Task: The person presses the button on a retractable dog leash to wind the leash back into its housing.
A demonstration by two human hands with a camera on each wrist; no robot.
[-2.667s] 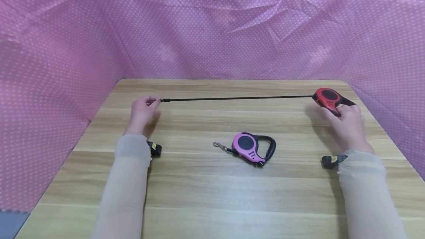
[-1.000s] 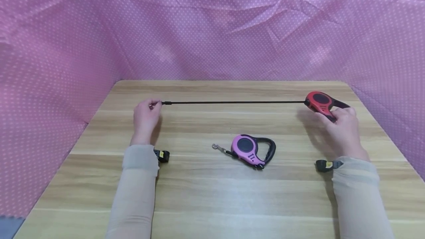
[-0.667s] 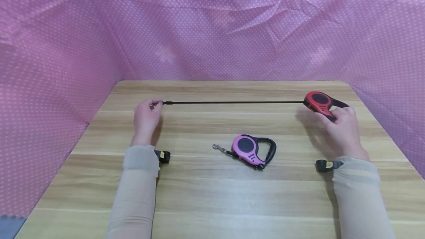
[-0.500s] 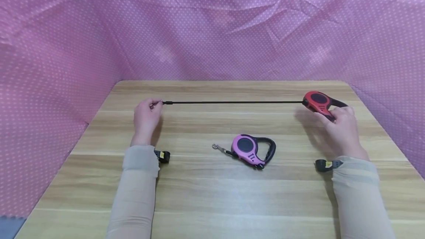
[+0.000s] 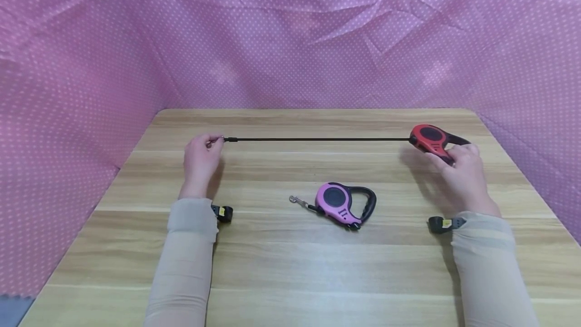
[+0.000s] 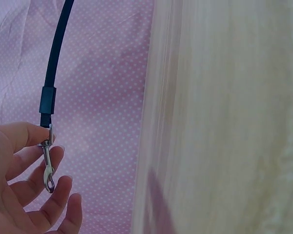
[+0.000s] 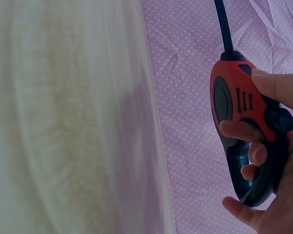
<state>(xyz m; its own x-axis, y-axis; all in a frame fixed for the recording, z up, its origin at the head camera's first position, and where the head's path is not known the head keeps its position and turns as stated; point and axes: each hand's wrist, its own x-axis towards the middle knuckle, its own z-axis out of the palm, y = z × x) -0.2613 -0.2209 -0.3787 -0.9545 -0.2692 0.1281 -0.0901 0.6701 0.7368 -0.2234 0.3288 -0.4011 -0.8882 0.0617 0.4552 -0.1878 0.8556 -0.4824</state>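
1. My left grip (image 5: 200, 163) is pinched on the metal clasp (image 6: 47, 157) between thumb and fingertip, near its swivel end; the other fingers curl loosely beside it.
2. My right grip (image 5: 465, 173) is clamped on the red leash casing (image 5: 430, 138): thumb on the body, one finger across it, two through the handle loop (image 7: 282, 163), the little finger outside at the loop's end.
3. The black cord (image 5: 322, 139) runs straight between my two hands, from the clasp to the casing's nose, over the far part of the desk (image 5: 290, 271).
4. Compared with the earliest frame, the casing and my right grip have come inward, to the left, so the length of cord showing is shorter.
5. My left grip has shifted a little to the right and nearer to me; the cord, which rose slightly toward the casing before, now looks level from my head view.
6. Since half a second ago the only change I see is the casing edging slightly further left; the left grip sits almost where it was.
7. The pink leash (image 5: 335, 197) stays lying on the desk between my forearms, its clip (image 5: 297, 201) pointing left and its black handle right, touched by neither hand.
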